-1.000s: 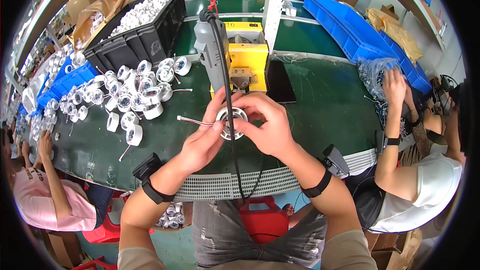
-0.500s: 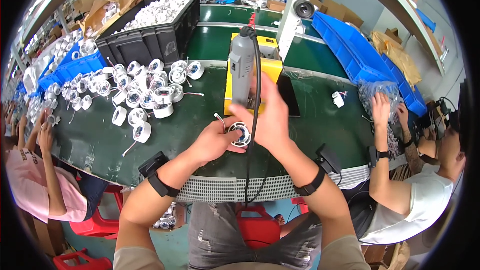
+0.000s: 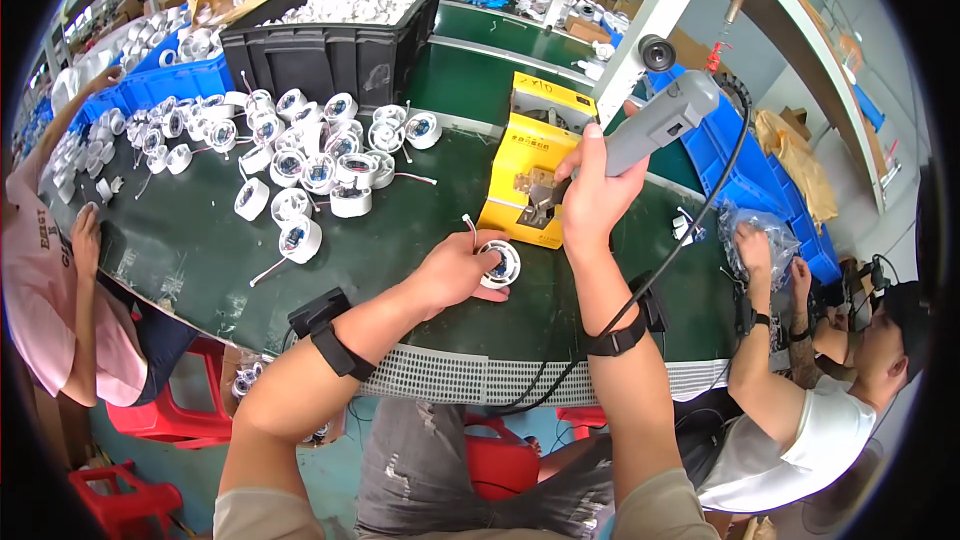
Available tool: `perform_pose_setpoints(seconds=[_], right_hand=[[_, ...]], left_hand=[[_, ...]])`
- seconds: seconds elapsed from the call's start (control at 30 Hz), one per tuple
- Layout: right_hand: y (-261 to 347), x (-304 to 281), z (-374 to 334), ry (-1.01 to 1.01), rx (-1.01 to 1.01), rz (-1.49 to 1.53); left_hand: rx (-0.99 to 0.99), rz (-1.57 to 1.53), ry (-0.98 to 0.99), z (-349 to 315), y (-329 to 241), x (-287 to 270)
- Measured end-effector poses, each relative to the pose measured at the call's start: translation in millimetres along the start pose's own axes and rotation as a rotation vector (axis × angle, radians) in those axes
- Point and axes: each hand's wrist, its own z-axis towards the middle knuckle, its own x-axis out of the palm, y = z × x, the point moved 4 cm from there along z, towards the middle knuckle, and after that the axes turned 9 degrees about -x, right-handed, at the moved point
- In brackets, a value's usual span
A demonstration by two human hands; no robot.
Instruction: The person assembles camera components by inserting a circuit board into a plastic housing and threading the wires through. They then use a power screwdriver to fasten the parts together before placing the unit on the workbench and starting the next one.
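My left hand [image 3: 452, 272] is closed around a round white housing [image 3: 513, 264] just above the green bench, with its open side and a blue circuit board facing up. A short white wire with a plug sticks up beside my thumb. My right hand [image 3: 602, 195] grips a grey electric screwdriver [image 3: 668, 122]. Its body leans up to the right, and its lower end points down-left at the metal front of a yellow box-shaped machine [image 3: 520, 148], which looks like a screw feeder. Whether the tip touches the machine I cannot tell.
Many white housings [image 3: 318, 172] lie heaped on the left, before a black crate [image 3: 320, 60] of small white parts. The screwdriver's black cable [image 3: 690, 225] crosses my right forearm. Blue bins [image 3: 715, 165] stand at the right. Co-workers sit on both sides; another is across the bench.
The screwdriver, upright in front of the yellow machine before, is now in my right hand and tilted to the right. My left hand keeps the housing. The view has shifted.
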Motion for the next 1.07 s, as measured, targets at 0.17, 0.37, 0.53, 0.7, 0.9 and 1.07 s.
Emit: perform_pose_setpoints(seconds=[0.17, 0.37, 0.53, 0.7, 0.9, 1.07], right_hand=[[-1.4, 5.6, -0.6, -0.014, 0.001, 0.015], [-3.9, 6.4, -2.7, 0.027, 0.001, -0.035], [-4.5, 5.4, -4.6, 0.053, 0.043, -0.066], [5.1, -3.5, -29.3, -0.014, 0.107, 0.058], [14.1, 3.3, -52.7, 0.067, 0.112, 0.127], [12.2, 7.2, -60.5, 0.117, 0.131, 0.159]], left_hand=[[-0.007, 0.019, -0.011, 1.9, -0.5, 1.2], [-0.015, 0.009, -0.012, 2.3, -1.0, 0.6], [-0.028, 0.007, -0.025, 1.6, -1.1, 2.2], [-0.006, 0.005, -0.048, 2.3, 0.1, -1.2], [0.003, 0.026, -0.021, 5.4, 0.3, -0.6], [-0.023, 0.061, -0.033, 0.9, -3.4, 0.6]])
